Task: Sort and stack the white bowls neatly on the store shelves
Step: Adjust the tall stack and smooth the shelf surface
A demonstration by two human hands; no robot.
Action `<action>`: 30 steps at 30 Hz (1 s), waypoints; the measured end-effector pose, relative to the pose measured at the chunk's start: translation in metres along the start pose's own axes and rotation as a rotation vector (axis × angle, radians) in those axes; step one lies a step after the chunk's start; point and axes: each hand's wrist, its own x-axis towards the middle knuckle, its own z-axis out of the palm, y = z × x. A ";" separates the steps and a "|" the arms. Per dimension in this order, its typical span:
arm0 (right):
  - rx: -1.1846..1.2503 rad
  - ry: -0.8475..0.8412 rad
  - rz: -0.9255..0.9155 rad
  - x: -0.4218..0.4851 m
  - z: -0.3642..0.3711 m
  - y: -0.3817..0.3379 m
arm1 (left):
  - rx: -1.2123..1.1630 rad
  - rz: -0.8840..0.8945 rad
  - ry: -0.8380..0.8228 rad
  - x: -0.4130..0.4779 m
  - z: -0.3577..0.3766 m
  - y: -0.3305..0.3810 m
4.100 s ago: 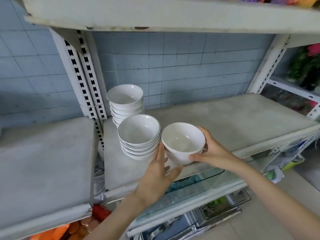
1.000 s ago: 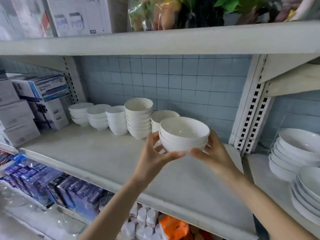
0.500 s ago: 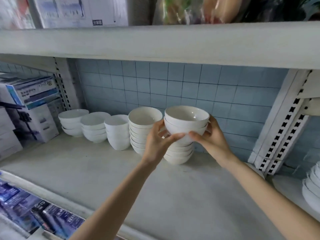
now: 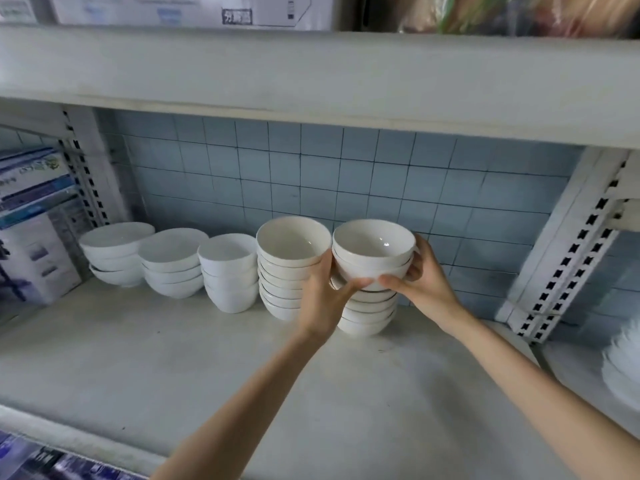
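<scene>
Head view, left hand [image 4: 322, 299] masking bowl stack [image 4: 371, 309]

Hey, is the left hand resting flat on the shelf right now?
No, the left hand grips the held bowls with the right hand, over the rightmost stack.

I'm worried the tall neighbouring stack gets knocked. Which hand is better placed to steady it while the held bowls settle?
Left, probably. The left hand sits right beside the neighbouring stack, while the right hand grips the held bowls on their far side.
</scene>
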 end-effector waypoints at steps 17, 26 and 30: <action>-0.045 -0.013 0.096 0.003 0.002 0.027 | 0.053 0.047 0.119 -0.011 0.013 -0.008; -0.065 -0.067 0.130 0.001 0.002 0.022 | 0.109 0.048 0.009 -0.022 0.003 -0.011; -0.123 -0.068 0.147 -0.003 0.002 0.020 | 0.258 0.098 -0.097 -0.033 -0.016 -0.013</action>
